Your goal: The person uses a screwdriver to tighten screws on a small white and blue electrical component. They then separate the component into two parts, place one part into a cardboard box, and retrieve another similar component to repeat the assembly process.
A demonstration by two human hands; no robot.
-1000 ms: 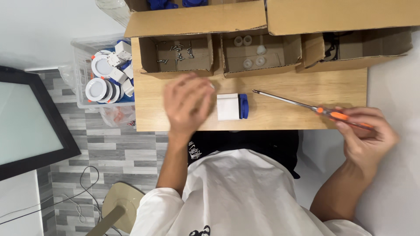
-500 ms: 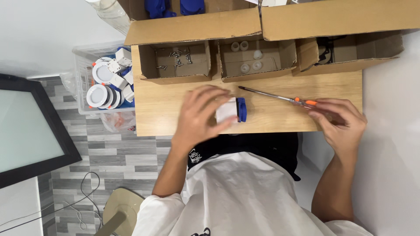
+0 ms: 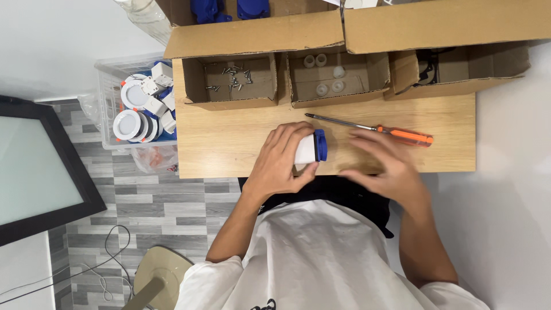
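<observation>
My left hand (image 3: 280, 163) is closed around a small white part with a blue cap (image 3: 311, 147), which rests on the wooden table (image 3: 224, 143) near its front edge. My right hand (image 3: 383, 163) is blurred, with its fingers spread, and hovers over the table just right of the part; it holds nothing. An orange-handled screwdriver (image 3: 403, 135) lies flat on the table just beyond my right hand's fingertips, shaft pointing left.
Three open cardboard boxes line the table's far side: one holds screws (image 3: 235, 80), one small white caps (image 3: 330, 80), one dark bits (image 3: 459, 69). A clear bin (image 3: 106, 109) of round white fittings stands to the left. A dark-framed panel (image 3: 34, 172) and a stool (image 3: 160, 281) are on the floor.
My right hand has let go of the screwdriver, which now lies on the table, and moved left toward the part. My left hand has closed on the white and blue part.
</observation>
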